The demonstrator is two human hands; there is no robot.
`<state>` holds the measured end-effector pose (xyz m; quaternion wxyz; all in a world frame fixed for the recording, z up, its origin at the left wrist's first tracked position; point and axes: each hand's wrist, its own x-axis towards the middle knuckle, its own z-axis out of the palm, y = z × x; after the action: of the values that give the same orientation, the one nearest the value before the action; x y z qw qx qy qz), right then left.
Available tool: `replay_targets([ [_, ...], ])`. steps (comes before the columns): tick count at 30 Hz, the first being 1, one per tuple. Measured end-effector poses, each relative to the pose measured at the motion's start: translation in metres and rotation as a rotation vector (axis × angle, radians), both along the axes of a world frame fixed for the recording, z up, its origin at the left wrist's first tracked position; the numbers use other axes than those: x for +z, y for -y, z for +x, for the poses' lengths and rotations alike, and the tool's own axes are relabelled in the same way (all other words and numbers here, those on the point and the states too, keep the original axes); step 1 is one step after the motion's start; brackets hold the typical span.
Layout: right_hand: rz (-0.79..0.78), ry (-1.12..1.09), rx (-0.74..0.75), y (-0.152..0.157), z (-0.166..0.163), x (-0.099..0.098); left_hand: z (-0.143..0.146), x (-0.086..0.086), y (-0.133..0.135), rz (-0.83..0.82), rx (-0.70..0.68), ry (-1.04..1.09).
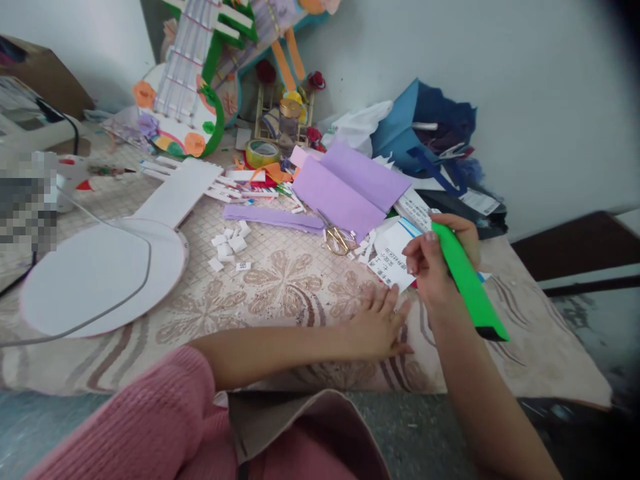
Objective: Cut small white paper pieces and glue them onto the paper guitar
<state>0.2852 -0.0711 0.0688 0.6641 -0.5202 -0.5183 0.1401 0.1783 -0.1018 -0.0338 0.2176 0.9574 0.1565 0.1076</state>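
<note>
The left hand (375,330) lies near the desk's (545,347) front edge, fingers spread, gripping nothing. To its right, the right hand (431,270) has its fingers closed on a green strip (467,281), bare desk stretching to the right edge. Farther back, scissors (339,241) and purple sheets (350,190) crowd the room toward the wall (500,87).

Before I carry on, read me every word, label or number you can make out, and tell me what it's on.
"实现小" and "提升社区治", as best I can read them: white printed card; its other characters are uncertain.
One character, too small to read surely: small white paper piece.
Printed lines, too blurred: sheet behind the card.
Fine print, too blurred: white label at the right.
No readable lettering: green strip.
</note>
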Motion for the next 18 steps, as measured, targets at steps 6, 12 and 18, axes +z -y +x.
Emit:
replay_targets([
  [6,0.002,0.014,-0.092,0.022,0.025,0.000,-0.058,0.030,-0.024,-0.291,-0.058,0.122],
  [12,-0.039,-0.090,-0.106,0.024,0.025,-0.022,-0.069,0.014,-0.047,-0.675,-0.529,0.200],
  [18,-0.069,-0.048,-0.130,0.019,0.019,-0.026,-0.053,0.027,-0.085,-0.472,-0.170,0.353],
])
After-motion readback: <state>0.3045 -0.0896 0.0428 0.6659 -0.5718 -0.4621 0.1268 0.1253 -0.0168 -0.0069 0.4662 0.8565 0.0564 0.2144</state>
